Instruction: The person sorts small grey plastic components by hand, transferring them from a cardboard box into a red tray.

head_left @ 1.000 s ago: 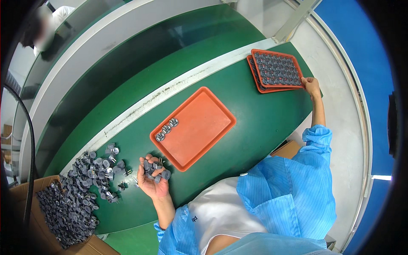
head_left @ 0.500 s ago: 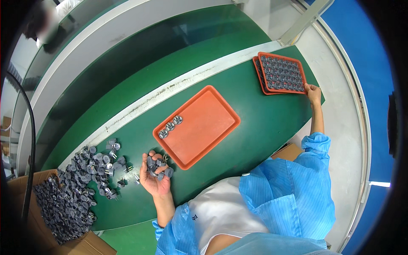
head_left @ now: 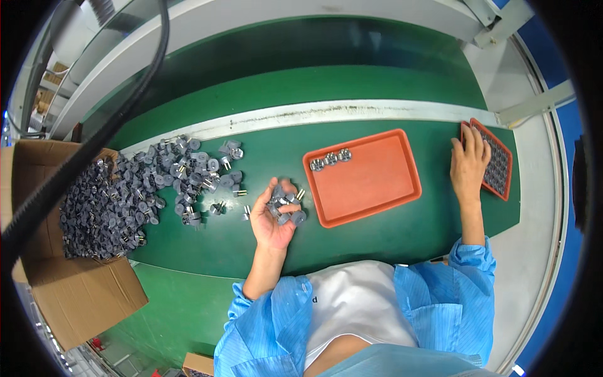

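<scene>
My left hand (head_left: 269, 229), palm up, is curled around several grey round plug inserts (head_left: 298, 217) with metal prongs, just left of an orange tray (head_left: 367, 217). Inside that tray, three plug inserts (head_left: 331, 159) sit in a short row by the far left corner, shiny faces up. At the right, my right hand (head_left: 470, 166) hovers with fingers apart over the left side of a filled orange tray (head_left: 507, 179). This tray is packed with rows of the same inserts and overlaps another tray, largely hidden behind my hand. I see nothing held in the right hand.
A heap of loose plug inserts (head_left: 107, 207) spills from a cardboard box (head_left: 88, 301) onto the green table (head_left: 251, 251) at the left. A black cable (head_left: 113, 138) crosses the upper left. Along the far side runs a pale ledge (head_left: 282, 114).
My view has turned, so the trays appear farther right. My right hand has let go of the filled tray's near corner and moved to its left side. The left hand keeps its plug inserts.
</scene>
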{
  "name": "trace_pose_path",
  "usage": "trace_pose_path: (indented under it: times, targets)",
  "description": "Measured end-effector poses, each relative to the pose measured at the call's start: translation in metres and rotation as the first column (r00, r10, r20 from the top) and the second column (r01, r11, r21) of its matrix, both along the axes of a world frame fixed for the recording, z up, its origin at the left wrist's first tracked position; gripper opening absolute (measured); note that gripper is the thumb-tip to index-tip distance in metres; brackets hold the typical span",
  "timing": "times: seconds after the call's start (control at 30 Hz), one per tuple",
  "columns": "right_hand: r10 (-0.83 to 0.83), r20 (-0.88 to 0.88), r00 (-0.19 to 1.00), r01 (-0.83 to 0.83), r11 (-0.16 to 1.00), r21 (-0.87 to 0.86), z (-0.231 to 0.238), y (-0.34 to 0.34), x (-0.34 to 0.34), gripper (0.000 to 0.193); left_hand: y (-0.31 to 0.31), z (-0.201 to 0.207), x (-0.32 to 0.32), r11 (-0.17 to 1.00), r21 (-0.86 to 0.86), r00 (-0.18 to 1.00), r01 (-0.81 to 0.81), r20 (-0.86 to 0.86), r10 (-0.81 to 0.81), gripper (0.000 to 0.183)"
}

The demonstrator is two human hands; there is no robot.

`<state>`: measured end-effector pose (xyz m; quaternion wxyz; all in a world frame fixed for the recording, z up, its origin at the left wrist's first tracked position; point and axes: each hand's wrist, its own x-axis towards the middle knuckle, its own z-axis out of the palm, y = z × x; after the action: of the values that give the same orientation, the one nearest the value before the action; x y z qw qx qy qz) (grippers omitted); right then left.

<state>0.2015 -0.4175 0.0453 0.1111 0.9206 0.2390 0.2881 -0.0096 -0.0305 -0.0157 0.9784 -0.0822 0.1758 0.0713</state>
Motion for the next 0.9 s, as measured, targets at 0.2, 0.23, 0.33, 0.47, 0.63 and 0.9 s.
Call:
trace_pose_path:
  times: [0.2, 0.23, 0.33, 0.47, 0.63, 0.9]
  targets:
    - [-0.071, -0.09, 0.993, 0.063, 0.995, -0.082, -0.01, -0.004, 0.02, 0.005, 0.001, 0.004, -0.001, 0.999, 0.039, 1.0, -0.012, -0.015, 0.012, 0.024]
    - [-0.092, -0.089, 0.992, 0.085, 0.993, -0.077, -0.012, -0.008, 0.02, 0.007, 0.002, 0.006, 0.001, 1.0, 0.018, 1.0, -0.012, -0.011, 0.012, 0.024]
    - [-0.11, -0.091, 0.99, 0.101, 0.991, -0.092, -0.013, -0.008, 0.021, 0.01, 0.005, 0.012, 0.009, 0.998, -0.017, 0.998, -0.058, -0.018, 0.058, 0.024]
    - [-0.065, -0.031, 0.997, 0.063, 0.996, -0.066, -0.018, -0.027, 0.029, 0.013, 0.012, 0.019, 0.022, 0.993, -0.081, 0.996, -0.085, 0.026, 0.087, 0.024]
    - [-0.065, -0.034, 0.997, 0.063, 0.996, -0.057, -0.016, -0.018, 0.025, 0.011, 0.015, 0.019, 0.022, 0.983, -0.148, 0.994, -0.107, 0.001, 0.109, 0.023]
    - [0.389, -0.574, 0.721, 0.243, 0.634, 0.734, -0.052, 0.059, -0.036, 0.032, 0.019, 0.017, 0.022, 0.973, -0.192, 0.991, -0.126, 0.008, 0.13, 0.022]
